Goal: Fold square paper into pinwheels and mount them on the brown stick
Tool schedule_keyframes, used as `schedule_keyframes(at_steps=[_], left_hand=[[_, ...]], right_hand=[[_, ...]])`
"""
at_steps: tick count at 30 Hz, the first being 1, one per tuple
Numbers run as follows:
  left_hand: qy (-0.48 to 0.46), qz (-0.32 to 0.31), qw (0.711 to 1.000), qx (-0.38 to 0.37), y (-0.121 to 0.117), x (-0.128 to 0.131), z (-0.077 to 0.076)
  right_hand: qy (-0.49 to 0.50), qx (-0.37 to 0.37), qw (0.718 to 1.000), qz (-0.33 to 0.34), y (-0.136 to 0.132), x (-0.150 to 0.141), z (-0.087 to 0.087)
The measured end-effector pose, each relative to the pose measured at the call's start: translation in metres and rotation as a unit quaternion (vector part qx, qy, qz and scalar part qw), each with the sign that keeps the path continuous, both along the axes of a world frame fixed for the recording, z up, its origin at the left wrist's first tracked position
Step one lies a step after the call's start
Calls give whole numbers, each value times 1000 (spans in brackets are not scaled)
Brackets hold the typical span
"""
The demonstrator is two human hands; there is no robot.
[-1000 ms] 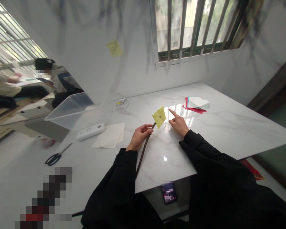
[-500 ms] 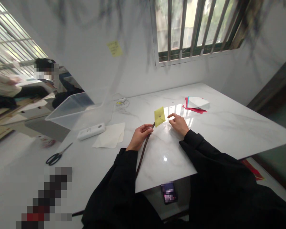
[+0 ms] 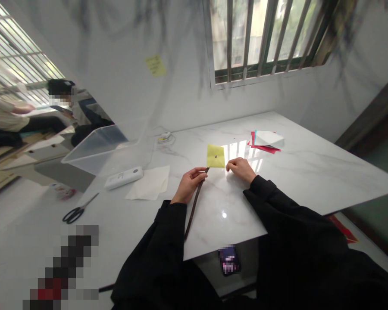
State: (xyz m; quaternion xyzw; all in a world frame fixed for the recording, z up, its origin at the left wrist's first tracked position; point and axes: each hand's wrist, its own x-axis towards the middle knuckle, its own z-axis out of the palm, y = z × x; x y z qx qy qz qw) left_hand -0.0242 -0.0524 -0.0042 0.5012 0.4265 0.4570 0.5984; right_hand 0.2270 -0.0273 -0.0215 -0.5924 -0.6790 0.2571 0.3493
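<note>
At the near edge of the table (image 3: 310, 181) our two black sleeves (image 3: 168, 241) come up over the marble. A thin dark stick (image 3: 194, 206) runs from that near edge, past the left sleeve, up toward the middle of the table. Our left hand (image 3: 189, 185) closes around the stick near its upper end, thumb and fingers pinched on it. At the stick's tip sits a yellow paper square (image 3: 215, 156) with a dark dot at its centre, held up just above the tabletop, about midway between the near and far edges. Our right hand (image 3: 241, 168) rests on the table just right of the paper, its fingers curled together, the fingertips right at the paper's lower right corner; we cannot tell whether they pinch it or only touch it.

Toward the left edge lie scissors (image 3: 79, 211), well apart from our hands. Farther in, a white sheet (image 3: 150, 183) lies left of our left hand, with a white remote-like bar (image 3: 123, 178) just beside it. Beyond those stands a clear plastic bin (image 3: 95, 148) at the left edge. Near the far edge sits a small yellow-and-white object with a cord (image 3: 164, 137). Toward the far right corner lies a stack of red, blue and white papers (image 3: 267, 141). On the wall behind hangs a yellow note (image 3: 155, 65), and another person (image 3: 71, 103) sits far off left.
</note>
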Motion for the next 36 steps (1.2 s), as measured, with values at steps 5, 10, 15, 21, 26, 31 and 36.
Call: schedule_keyframes(at_steps=[5,10,15,21,26,31,36], left_hand=[[-3,1,1000,1,2,0,-2],[-1,5,1000,3,3,-1,-5],[5,-3,1000,7,2,-1,-5],[49,-58,996,37,0,-3,-5],[43,-53,997,36,0,-3,-4],[-5,-9,1000,10,1,-1,-2],[-82,48,995,-31,3,-4,2]], right_hand=[[18,4,998,-56,-1,0,0],[73,-17,995,-59,-1,-3,0],[85,26,995,-52,-5,-4,1],[19,104,993,-60,-10,-2,6],[-68,38,994,-77,-7,0,5],[-128,-22,990,-57,-7,2,1],[-53,15,998,-17,-8,-4,0]])
